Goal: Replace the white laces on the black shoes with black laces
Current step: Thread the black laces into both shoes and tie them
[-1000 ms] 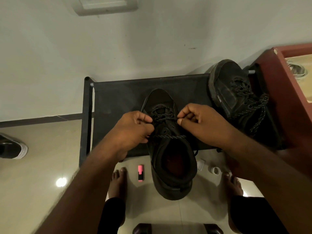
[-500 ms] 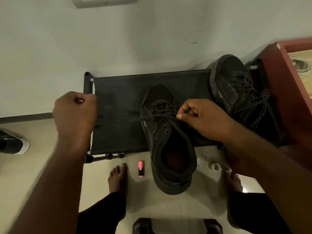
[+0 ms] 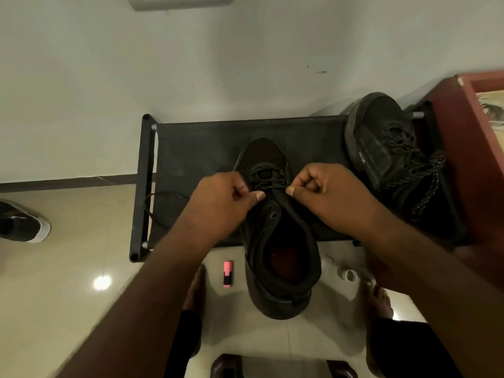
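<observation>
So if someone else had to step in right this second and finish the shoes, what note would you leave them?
Left hand: pinches the black lace at the left eyelet row of the middle shoe.
Right hand: appears to pinch the same lace on the right side.
The middle shoe lies on the black rack with its heel overhanging; the lace's loose end trails left.
Done: toe-end rows are threaded; the second shoe at the rack's right end is laced in black.
Left: thread the empty upper eyelets, then tie. No white lace shows on either shoe.
</observation>
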Available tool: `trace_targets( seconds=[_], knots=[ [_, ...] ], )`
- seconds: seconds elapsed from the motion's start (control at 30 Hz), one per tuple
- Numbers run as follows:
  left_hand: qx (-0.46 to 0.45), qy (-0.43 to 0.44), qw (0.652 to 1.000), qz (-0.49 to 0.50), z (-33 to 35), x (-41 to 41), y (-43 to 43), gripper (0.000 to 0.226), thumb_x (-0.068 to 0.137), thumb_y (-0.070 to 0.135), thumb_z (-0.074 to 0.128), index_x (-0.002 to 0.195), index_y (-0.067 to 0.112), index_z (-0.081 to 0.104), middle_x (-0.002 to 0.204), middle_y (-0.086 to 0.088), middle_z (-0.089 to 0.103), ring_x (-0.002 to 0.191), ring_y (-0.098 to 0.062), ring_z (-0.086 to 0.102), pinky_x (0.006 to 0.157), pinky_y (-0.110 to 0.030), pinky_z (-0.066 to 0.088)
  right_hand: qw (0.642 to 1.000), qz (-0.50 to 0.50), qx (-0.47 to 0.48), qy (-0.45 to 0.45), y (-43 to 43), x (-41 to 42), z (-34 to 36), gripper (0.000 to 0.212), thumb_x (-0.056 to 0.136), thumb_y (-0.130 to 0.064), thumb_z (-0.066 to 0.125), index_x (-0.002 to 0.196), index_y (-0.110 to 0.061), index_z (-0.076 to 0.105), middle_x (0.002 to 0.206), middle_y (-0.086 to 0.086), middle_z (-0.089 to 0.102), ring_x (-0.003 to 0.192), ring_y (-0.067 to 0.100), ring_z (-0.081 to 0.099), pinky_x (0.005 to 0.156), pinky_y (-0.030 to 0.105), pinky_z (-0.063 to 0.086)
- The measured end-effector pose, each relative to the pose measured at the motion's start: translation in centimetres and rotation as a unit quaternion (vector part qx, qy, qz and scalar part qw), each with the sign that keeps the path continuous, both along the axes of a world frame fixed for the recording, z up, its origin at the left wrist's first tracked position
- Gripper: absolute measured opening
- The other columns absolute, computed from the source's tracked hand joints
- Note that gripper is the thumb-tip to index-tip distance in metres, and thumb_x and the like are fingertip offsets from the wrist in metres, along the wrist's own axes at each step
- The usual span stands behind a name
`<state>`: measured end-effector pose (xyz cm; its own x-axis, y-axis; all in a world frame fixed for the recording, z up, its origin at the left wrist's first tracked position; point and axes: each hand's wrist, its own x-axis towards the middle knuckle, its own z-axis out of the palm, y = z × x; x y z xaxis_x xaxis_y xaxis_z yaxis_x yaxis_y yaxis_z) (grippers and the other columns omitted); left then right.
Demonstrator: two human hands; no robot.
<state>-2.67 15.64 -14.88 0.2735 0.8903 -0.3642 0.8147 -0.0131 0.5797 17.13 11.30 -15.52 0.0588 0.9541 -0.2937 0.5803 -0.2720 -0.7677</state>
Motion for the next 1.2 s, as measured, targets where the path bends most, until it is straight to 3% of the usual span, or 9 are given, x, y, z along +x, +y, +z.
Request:
trace_targets(
  seconds=[0.1, 0.23, 0.43, 0.67, 0.8, 0.9, 1.0, 1.1, 1.2],
  knots=[
    [-0.035, -0.022, 0.999, -0.011, 0.0, 0.4, 0.0, 0.024, 0.093, 0.037, 0.062, 0.085, 0.014, 0.061, 0.066, 0.002, 0.057, 0.055, -0.007, 0.048, 0.047, -0.013, 0.036, 1.0, 0.005, -0.016, 0.02, 0.1, 0.1, 0.0, 0.013, 0.092, -0.022, 0.07, 0.083, -0.014, 0.067, 0.05, -0.005, 0.055, 0.042, 0.003, 0.046, 0.045, 0.011, 0.037],
    [-0.146, -0.095, 0.983, 0.058, 0.6, 0.0, 0.3, 0.025, 0.097, 0.03, 0.058, 0.088, 0.008, 0.067, 0.067, -0.003, 0.056, 0.059, -0.01, 0.05, 0.057, -0.024, 0.04, 0.998, 0.032, -0.021, 0.042, 0.0, 0.2, 0.1, 0.01, 0.095, -0.017, 0.066, 0.086, -0.014, 0.067, 0.053, 0.002, 0.056, 0.043, 0.004, 0.043, 0.047, 0.015, 0.037],
    [-0.304, -0.239, 0.909, 0.153, 1.2, -1.4, 0.4, 0.017, 0.098, 0.014, 0.056, 0.088, 0.005, 0.066, 0.05, 0.003, 0.035, 0.041, -0.007, 0.028, 0.041, -0.02, 0.019, 0.995, 0.053, -0.036, 0.073, -0.2, 0.6, 0.4, 0.011, 0.098, -0.014, 0.061, 0.096, -0.021, 0.07, 0.083, 0.012, 0.074, 0.083, 0.037, 0.069, 0.082, 0.052, 0.056],
    [-0.224, -0.197, 0.949, 0.098, 0.7, -0.5, 0.0, 0.015, 0.1, 0.02, 0.053, 0.096, 0.012, 0.064, 0.063, 0.002, 0.065, 0.056, -0.007, 0.058, 0.054, -0.02, 0.047, 0.999, 0.027, -0.016, 0.027, -0.5, 0.1, -0.4, 0.017, 0.098, -0.014, 0.059, 0.091, -0.027, 0.065, 0.074, 0.002, 0.069, 0.069, 0.021, 0.065, 0.062, 0.028, 0.053],
    [-0.16, -0.141, 0.974, 0.08, 0.4, -0.1, -0.3, 0.02, 0.092, 0.035, 0.065, 0.085, 0.017, 0.066, 0.06, 0.004, 0.06, 0.05, 0.001, 0.052, 0.046, -0.009, 0.04, 1.0, 0.007, -0.01, 0.013, -0.4, -0.2, -0.2, 0.011, 0.093, -0.021, 0.066, 0.083, -0.023, 0.066, 0.07, 0.0, 0.067, 0.057, 0.01, 0.059, 0.052, 0.018, 0.047],
    [-0.157, -0.129, 0.976, 0.084, 0.4, 0.1, -0.1, 0.022, 0.093, 0.032, 0.065, 0.08, 0.015, 0.068, 0.063, -0.002, 0.06, 0.056, -0.003, 0.054, 0.052, -0.015, 0.043, 1.0, 0.006, -0.011, 0.018, -0.3, -0.4, -0.1, 0.013, 0.094, -0.023, 0.066, 0.082, -0.019, 0.066, 0.06, 0.001, 0.064, 0.048, 0.004, 0.052, 0.046, 0.014, 0.042],
    [-0.209, -0.166, 0.956, 0.123, 0.8, 0.0, 0.0, 0.02, 0.094, 0.026, 0.063, 0.084, 0.011, 0.072, 0.065, 0.003, 0.066, 0.067, -0.009, 0.059, 0.062, -0.024, 0.041, 0.999, 0.002, -0.012, 0.042, -0.3, -0.6, -0.1, 0.014, 0.097, -0.016, 0.063, 0.083, -0.014, 0.066, 0.053, -0.002, 0.059, 0.045, 0.003, 0.049, 0.048, 0.018, 0.042],
    [-0.248, -0.19, 0.936, 0.164, 0.6, -0.1, 0.0, 0.017, 0.094, 0.021, 0.064, 0.083, 0.01, 0.069, 0.044, 0.013, 0.051, 0.047, -0.003, 0.045, 0.05, -0.021, 0.035, 0.997, 0.003, -0.015, 0.075, -0.3, -0.6, -0.1, 0.014, 0.098, -0.013, 0.06, 0.087, -0.011, 0.069, 0.069, 0.015, 0.068, 0.06, 0.031, 0.061, 0.06, 0.04, 0.052],
    [-0.274, -0.212, 0.92, 0.185, 0.5, -0.1, 0.0, 0.015, 0.095, 0.018, 0.062, 0.083, 0.009, 0.066, 0.042, 0.011, 0.042, 0.036, -0.002, 0.035, 0.039, -0.018, 0.028, 0.996, 0.0, -0.022, 0.088, -0.3, -0.6, -0.1, 0.014, 0.098, -0.012, 0.06, 0.089, -0.011, 0.07, 0.078, 0.018, 0.071, 0.078, 0.04, 0.066, 0.074, 0.049, 0.055]
  ],
)
